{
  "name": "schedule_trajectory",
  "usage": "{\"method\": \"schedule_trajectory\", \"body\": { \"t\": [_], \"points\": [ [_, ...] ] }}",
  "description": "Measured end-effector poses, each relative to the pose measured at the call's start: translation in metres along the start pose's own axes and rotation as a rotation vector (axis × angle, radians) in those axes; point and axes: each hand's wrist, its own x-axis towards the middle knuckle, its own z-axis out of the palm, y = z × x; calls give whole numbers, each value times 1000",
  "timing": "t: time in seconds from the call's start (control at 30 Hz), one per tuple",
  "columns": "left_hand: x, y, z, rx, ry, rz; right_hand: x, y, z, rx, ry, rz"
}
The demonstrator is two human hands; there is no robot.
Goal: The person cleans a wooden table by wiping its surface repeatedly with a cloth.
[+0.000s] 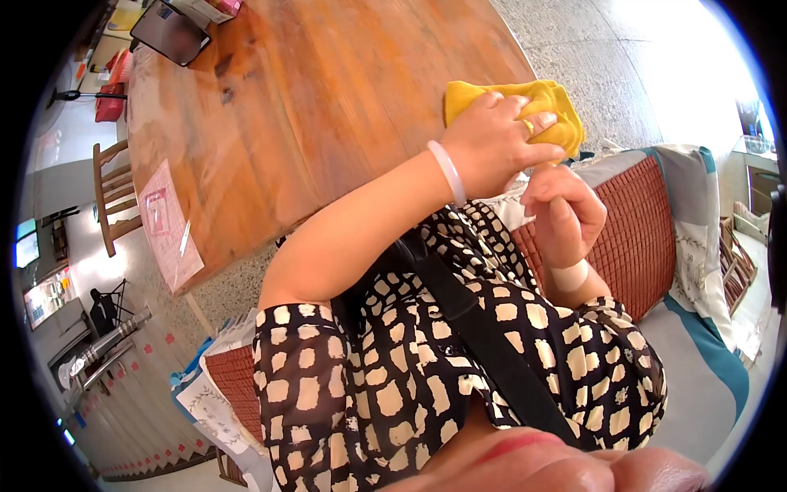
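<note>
1. From my end I see the left hand (496, 139) closed over the yellow cloth (467, 96), its fingers bent down across the folds.
2. That cloth lies under the left hand, at the edge of the table (344, 98).
3. I have the right hand (571, 209) just beside the left, fingers curled in; I cannot tell whether the two touch or whether it holds anything.
4. On the left wrist I make out a pale bangle (447, 172); a light band (571, 276) circles the right.
5. Beyond the right hand, I get a red-brown cushion (635, 234).
6. Well left of both hands, I see a phone (170, 34) and a pink-patterned mat (168, 225) on the table.
</note>
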Motion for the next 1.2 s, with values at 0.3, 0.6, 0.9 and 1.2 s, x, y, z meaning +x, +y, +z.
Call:
{"method": "schedule_trajectory", "body": {
  "t": [0.3,0.6,0.9,1.2],
  "points": [
    [-63,18,-61,134,-156,27,-12,-3,-10,-51,89,-62],
    [-128,-14,-126,251,-30,-595,0,18,-16,137,203,51],
    [-26,-9,-33,291,-97,-288,19,29,6,355,196,24],
    [-69,14,-61,233,-14,-358,18,36,-1,260,241,71]
  ]
}}
